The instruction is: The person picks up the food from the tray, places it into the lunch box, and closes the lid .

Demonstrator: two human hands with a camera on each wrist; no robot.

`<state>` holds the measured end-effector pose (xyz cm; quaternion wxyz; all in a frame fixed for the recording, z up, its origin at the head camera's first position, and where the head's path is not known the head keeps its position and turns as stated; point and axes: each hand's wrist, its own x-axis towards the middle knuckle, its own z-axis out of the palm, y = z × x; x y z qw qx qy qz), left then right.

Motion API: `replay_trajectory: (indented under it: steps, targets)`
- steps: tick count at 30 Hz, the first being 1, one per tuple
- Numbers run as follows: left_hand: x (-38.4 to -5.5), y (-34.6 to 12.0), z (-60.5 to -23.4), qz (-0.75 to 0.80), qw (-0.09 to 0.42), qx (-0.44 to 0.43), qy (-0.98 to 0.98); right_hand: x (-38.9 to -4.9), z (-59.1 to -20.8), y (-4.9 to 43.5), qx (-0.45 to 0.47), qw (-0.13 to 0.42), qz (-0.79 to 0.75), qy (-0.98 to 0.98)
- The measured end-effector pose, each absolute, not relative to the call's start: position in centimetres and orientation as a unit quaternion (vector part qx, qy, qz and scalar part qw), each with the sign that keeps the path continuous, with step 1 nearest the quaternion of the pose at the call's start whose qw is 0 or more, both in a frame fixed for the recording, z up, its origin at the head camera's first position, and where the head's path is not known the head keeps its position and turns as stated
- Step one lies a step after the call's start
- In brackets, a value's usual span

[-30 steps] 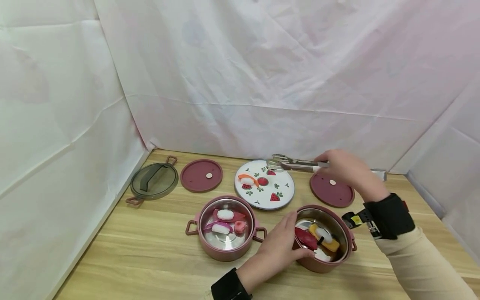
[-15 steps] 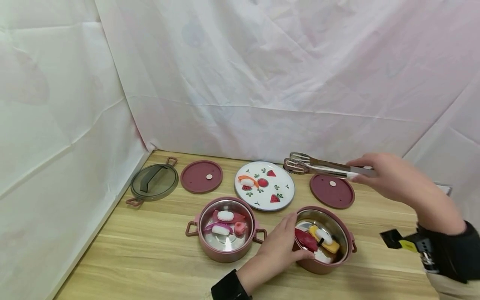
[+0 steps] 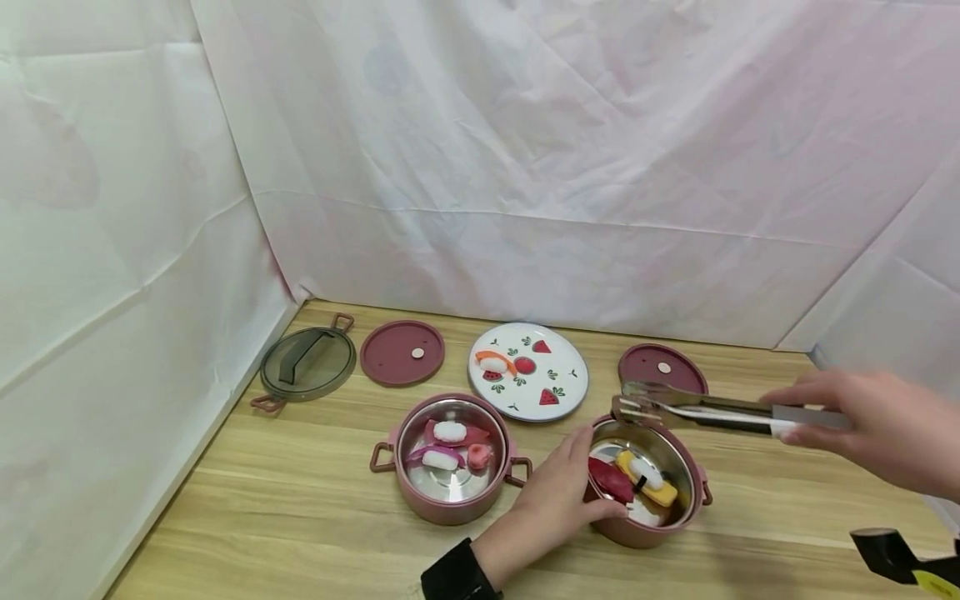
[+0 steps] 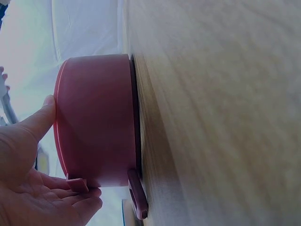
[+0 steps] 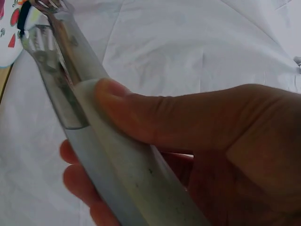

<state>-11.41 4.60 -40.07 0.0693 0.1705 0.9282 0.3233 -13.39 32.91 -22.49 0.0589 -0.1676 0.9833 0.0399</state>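
No lettering, brand, number or sign can be read in the 3 views. The 1 yellow patch (image 3: 937,583) on the black wrist strap (image 3: 885,554), near the head view's lower-right corner, is too small and blurred to make out.

Over the head camera I see my left hand (image 3: 551,492) extended from the bottom of the view, back of the hand uppermost, fingers angled forward and left thumb (image 3: 606,509) spread to the right. My right hand (image 3: 870,429), slightly blurred, comes in from the right edge; at the wrist camera, its right thumb (image 5: 124,108) presses opposite curled fingertips (image 5: 79,182).
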Motion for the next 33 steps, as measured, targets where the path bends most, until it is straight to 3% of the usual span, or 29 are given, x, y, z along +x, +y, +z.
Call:
replay_trajectory:
  steps: [18,33]
  targets:
    - [-11.4,4.7,-40.2,0.317,0.060,0.171,0.931,-12.6,-24.9,33.4,-0.137,0.222,0.032,0.965]
    - [-11.5,4.7,-40.0,0.315,0.075,0.166,0.932,-12.7,-25.9,32.9,-0.136,0.232,0.021,0.963]
